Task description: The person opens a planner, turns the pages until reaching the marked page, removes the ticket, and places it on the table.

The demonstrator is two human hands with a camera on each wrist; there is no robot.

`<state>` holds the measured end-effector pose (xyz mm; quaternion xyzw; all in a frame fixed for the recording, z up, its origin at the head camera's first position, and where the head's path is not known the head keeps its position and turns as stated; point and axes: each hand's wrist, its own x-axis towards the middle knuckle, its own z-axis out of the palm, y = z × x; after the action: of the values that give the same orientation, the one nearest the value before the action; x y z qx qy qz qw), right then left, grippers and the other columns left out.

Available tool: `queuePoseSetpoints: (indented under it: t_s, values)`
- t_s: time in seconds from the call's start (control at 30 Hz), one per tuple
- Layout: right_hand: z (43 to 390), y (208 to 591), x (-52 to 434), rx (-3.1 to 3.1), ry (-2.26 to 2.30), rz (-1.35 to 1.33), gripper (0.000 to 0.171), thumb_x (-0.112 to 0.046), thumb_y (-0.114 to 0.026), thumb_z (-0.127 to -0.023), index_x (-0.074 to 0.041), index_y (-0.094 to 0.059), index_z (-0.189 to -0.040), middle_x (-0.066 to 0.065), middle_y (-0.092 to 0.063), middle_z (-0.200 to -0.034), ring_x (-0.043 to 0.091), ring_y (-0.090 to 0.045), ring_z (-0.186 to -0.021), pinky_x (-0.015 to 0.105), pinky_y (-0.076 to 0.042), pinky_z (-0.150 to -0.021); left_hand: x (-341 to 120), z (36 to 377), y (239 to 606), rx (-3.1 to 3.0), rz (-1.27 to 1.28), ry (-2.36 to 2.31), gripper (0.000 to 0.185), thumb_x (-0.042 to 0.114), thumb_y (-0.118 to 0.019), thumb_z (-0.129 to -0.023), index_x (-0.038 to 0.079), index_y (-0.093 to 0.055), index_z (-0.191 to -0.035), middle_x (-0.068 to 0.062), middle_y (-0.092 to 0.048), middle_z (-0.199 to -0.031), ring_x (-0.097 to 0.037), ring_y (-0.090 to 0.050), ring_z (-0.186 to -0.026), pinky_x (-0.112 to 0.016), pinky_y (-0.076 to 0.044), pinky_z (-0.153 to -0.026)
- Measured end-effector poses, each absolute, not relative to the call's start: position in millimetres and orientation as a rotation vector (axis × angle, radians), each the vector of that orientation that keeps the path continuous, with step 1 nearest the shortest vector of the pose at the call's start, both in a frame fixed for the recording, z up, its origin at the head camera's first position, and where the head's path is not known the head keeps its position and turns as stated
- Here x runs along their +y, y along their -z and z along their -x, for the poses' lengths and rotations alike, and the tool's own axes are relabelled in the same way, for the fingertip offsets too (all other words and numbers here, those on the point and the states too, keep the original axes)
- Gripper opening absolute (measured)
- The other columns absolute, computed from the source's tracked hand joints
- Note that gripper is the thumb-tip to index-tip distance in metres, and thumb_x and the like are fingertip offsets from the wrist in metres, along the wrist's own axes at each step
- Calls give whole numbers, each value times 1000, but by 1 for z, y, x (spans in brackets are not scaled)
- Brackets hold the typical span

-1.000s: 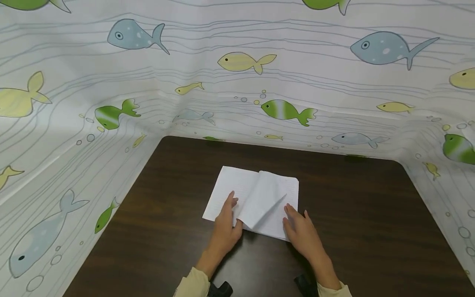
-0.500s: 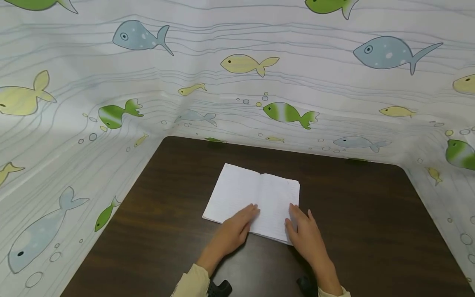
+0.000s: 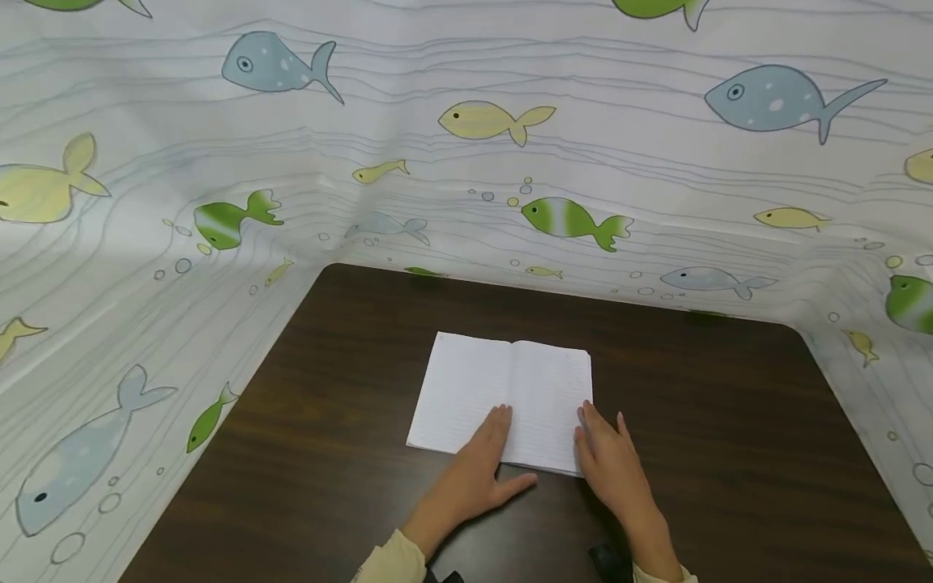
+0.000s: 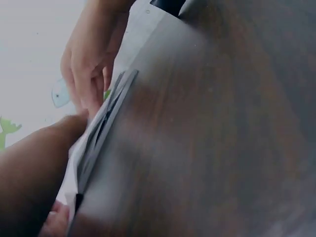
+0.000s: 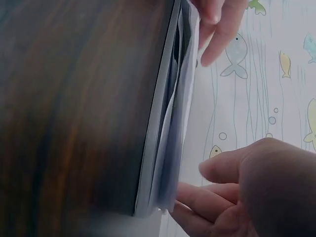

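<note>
Where hands rest, notebook, lined, unreadable

- notebook lies open and flat on the dark wood table, about mid-table, near the front edge; white lined pages, both sides showing, spine crease running away from the person; slightly skewed, left page edge angled outward
- left hand rests with straight fingers on the lower part of the pages near the crease, thumb spread out on the table
- right hand lies at the near right corner, fingertips touching the page edges; right wrist view shows several sheets slightly fanned there
</note>
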<state>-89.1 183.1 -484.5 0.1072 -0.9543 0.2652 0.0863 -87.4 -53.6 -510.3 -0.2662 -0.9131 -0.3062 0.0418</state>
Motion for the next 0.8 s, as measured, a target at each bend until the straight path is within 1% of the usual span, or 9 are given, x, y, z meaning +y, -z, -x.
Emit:
queuePoseSetpoints:
  t_s: [0.1,0.23,0.37,0.43,0.47,0.57,0.63,0.7,0.8]
  values:
    - [90,488,182,-2803,-785,-381,38,-9,-54,-98,10,-54,-131,23,-55,-134,33,-52,-126,63,-23,-108,-54,89,511,-2739,755,1034,90,52,-64,-89,-2,-26,-151,-16,-35,-152,-25,-36,-139,-41,-36,-108]
    - [91,492,177,-2761,-788,-496,38,-5,-55,-96,10,-53,-132,23,-55,-134,33,-52,-126,62,-26,-106,-59,94,513,-2727,762,1160,91,44,-73,-85,2,-28,-151,-11,-38,-152,-21,-41,-136,-38,-38,-107]
    - [90,495,172,-2757,-803,-574,40,-5,-57,-96,9,-53,-133,21,-54,-135,31,-50,-128,63,-26,-106,-67,99,512,-2719,778,1365,91,25,-78,-84,3,-23,-153,-12,-45,-146,-19,-55,-123,-32,-45,-100]
    - [89,495,171,-2769,-834,-567,41,-6,-57,-96,7,-53,-134,19,-54,-136,30,-50,-128,62,-25,-107,-70,100,510,-2689,772,1434,91,13,-77,-84,4,-18,-154,-14,-47,-144,-19,-60,-116,-29,-48,-95]
    - [89,495,171,-2785,-856,-544,42,-9,-58,-97,6,-52,-135,17,-54,-137,29,-50,-128,62,-24,-108,-71,100,509,-2668,775,1441,92,8,-75,-85,4,-15,-154,-16,-47,-143,-21,-60,-116,-28,-49,-92]
    - [89,494,174,-2848,-936,-460,47,-20,-56,-99,3,-47,-141,14,-51,-141,26,-48,-130,62,-19,-110,-70,100,508,-2601,736,1326,91,4,-69,-84,5,-11,-155,-18,-47,-142,-20,-63,-110,-27,-52,-88]
    - [89,493,177,-2883,-957,-410,52,-26,-55,-100,2,-44,-143,13,-49,-143,25,-47,-131,62,-17,-111,-69,99,507,-2541,653,1270,90,2,-66,-84,6,-11,-155,-18,-49,-139,-22,-64,-108,-29,-53,-85]
    - [89,492,180,-2891,-956,-394,53,-27,-55,-100,3,-43,-143,14,-48,-143,26,-47,-131,62,-16,-111,-68,99,506,-2473,544,1244,86,3,-64,-85,5,-14,-155,-18,-54,-133,-23,-65,-105,-32,-55,-82]
    - [90,490,185,-2880,-932,-384,52,-23,-58,-98,5,-46,-140,15,-48,-142,27,-47,-131,62,-17,-110,-68,102,506,-2382,382,1165,82,3,-65,-86,0,-17,-153,-21,-55,-130,-30,-59,-114,-39,-53,-86]
